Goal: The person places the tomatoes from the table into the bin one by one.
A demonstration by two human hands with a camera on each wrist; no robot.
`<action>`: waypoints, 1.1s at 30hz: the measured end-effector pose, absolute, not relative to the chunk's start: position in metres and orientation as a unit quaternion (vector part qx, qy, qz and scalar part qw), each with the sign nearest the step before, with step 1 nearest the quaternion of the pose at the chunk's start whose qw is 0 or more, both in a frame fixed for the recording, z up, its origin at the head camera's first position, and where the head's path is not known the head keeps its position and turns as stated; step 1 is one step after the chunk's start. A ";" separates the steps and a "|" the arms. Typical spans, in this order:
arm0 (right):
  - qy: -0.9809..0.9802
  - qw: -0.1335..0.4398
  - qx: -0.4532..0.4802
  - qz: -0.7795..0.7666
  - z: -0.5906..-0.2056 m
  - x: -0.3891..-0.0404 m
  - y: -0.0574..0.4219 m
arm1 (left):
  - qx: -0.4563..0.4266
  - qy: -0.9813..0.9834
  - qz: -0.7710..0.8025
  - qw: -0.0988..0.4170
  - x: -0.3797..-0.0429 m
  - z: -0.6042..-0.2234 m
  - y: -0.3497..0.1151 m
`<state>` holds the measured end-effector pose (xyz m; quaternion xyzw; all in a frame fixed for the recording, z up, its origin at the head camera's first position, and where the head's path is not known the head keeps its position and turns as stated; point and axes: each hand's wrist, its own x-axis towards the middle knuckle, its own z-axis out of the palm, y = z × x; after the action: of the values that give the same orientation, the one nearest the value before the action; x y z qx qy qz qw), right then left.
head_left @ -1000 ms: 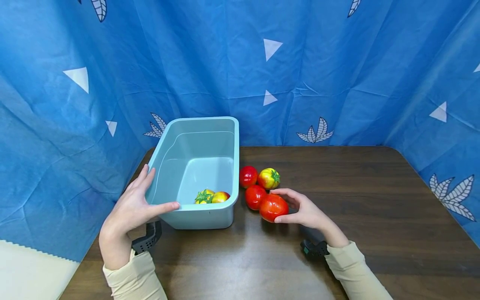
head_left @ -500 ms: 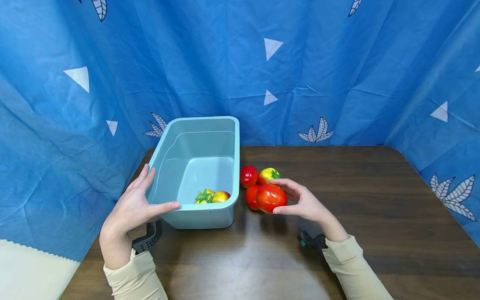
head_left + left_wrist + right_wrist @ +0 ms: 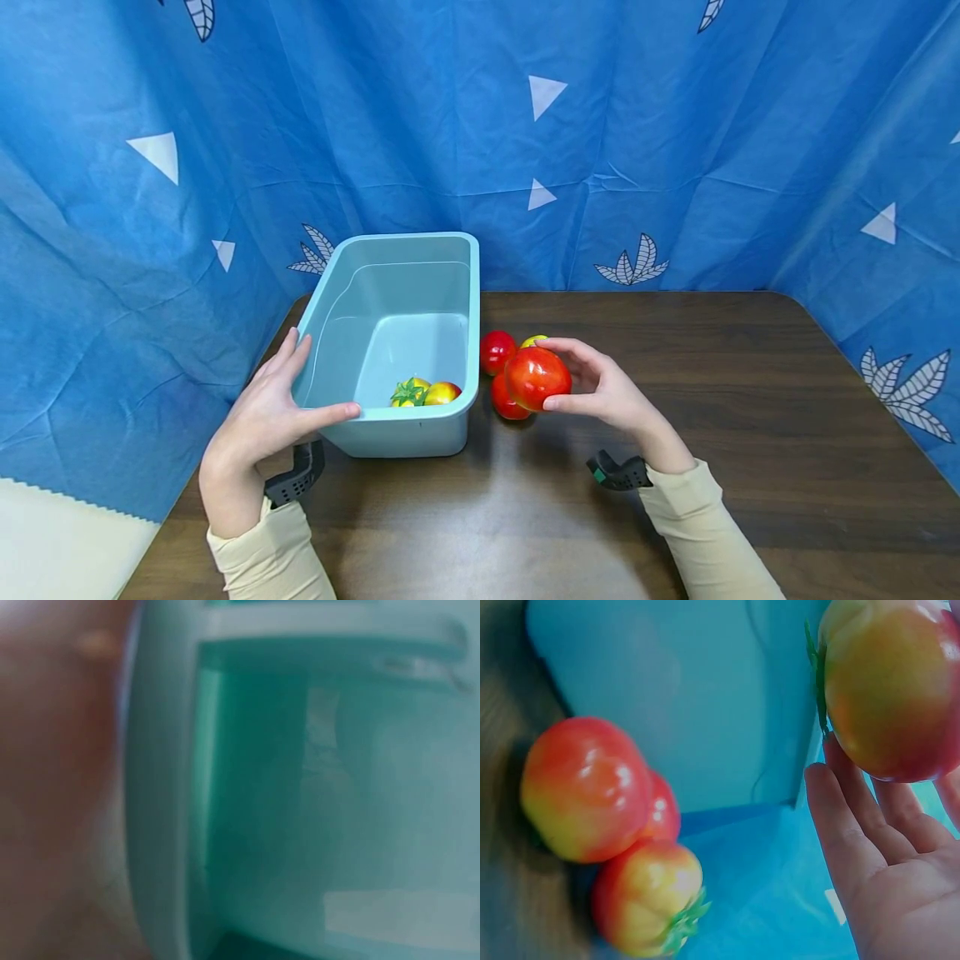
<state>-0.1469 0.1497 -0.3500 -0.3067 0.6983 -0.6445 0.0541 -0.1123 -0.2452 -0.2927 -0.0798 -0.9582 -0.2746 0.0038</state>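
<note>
My right hand (image 3: 618, 396) grips a glossy red tomato (image 3: 538, 377) between thumb and fingers, raised above the table. In the right wrist view this held tomato (image 3: 892, 690) shows a yellowish side and green leaves. Below it on the table lie a red tomato (image 3: 507, 398), another red one (image 3: 497, 352) and a yellow one (image 3: 532, 341) mostly hidden behind the held tomato. With fingers spread and fairly straight, my left hand (image 3: 262, 408) rests against the near left corner of a light blue bin (image 3: 408, 427). Inside the bin are yellow-red tomatoes (image 3: 442, 393) at the near end.
The bin stands at the left of a dark wooden table (image 3: 712, 392). A blue patterned curtain (image 3: 600, 150) hangs behind and along both sides. Each wrist carries a black camera strap (image 3: 618, 472).
My right hand has lifted the red tomato and moved it slightly away from me, now covering most of the yellow tomato behind. The left hand and the bin have stayed in place.
</note>
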 end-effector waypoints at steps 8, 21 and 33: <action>0.696 0.043 -0.310 -0.646 -0.334 -0.148 0.139 | -0.082 -0.958 -0.276 0.007 -0.112 -0.293 -0.245; 0.684 0.038 -0.301 -0.663 -0.317 -0.149 0.116 | -0.080 -0.959 -0.273 0.005 -0.111 -0.292 -0.245; 0.672 0.030 -0.322 -0.667 -0.309 -0.150 0.092 | -0.084 -0.958 -0.275 0.007 -0.112 -0.292 -0.245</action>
<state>-0.1499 0.0917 -0.3085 -0.3220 0.6716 -0.6666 0.0300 -0.1118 -0.2450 -0.2924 -0.0836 -0.9579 -0.2746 0.0067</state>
